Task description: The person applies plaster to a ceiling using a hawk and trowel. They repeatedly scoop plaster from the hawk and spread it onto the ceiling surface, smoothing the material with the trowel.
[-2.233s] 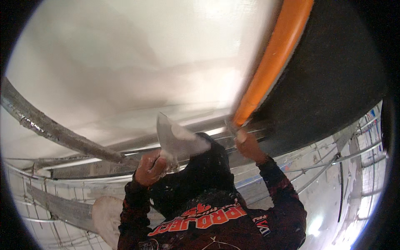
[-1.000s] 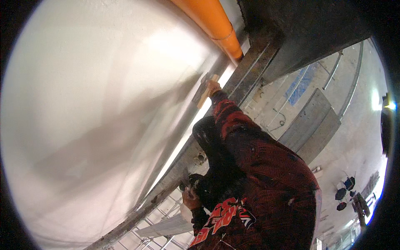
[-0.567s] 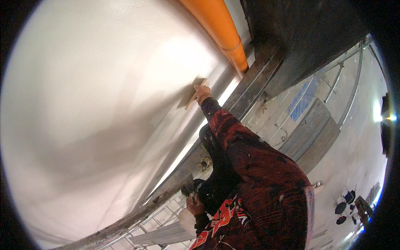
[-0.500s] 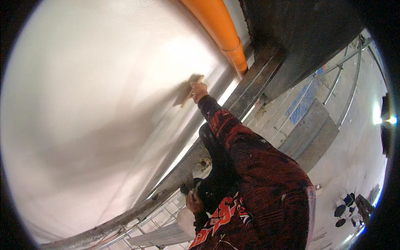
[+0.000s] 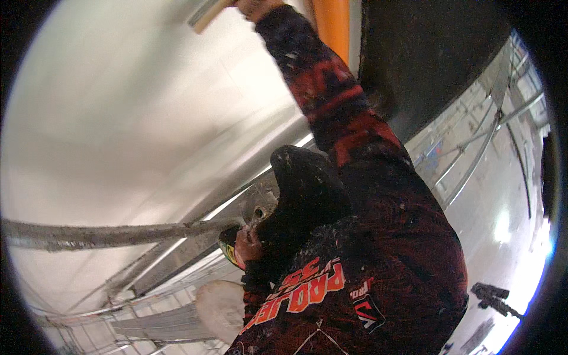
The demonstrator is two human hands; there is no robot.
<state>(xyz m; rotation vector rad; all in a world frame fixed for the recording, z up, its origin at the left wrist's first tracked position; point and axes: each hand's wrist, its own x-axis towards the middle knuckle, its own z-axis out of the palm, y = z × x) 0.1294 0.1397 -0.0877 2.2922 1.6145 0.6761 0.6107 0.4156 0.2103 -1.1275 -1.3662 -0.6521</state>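
Spreading across the left and upper middle, a broad pale surface [image 5: 130, 154] is catching light and soft shadow; whether it is forming a wall or a ceiling, I cannot tell. Up at the right, an orange pipe [image 5: 336, 29] is running partly behind the right sleeve [image 5: 340, 109], and a large dark panel [image 5: 426, 65] is standing beside it. At the upper edge, the right hand [image 5: 257, 8] is showing only in part, its fingers closing around a flat tool [image 5: 208, 15] with a wood-coloured edge. That tool is sitting just left of the hand, over the pale surface, its upper part lying out of view; I cannot tell whether its face is touching. Low and near the middle, the left hand [image 5: 249, 244] is curling its fingers beside a small dark object [image 5: 228, 247] with green and yellow markings; whether they are gripping it, I cannot tell. From the left rim, a rough grey pole [image 5: 100, 235] is reaching close to this hand. Below, a pale rounded shape [image 5: 219, 307] is lying near a long grey board [image 5: 163, 324]. Reddish-black clothing [image 5: 408, 236] is covering the torso, while metal tubes [image 5: 473, 168] are crossing one another at the far right.
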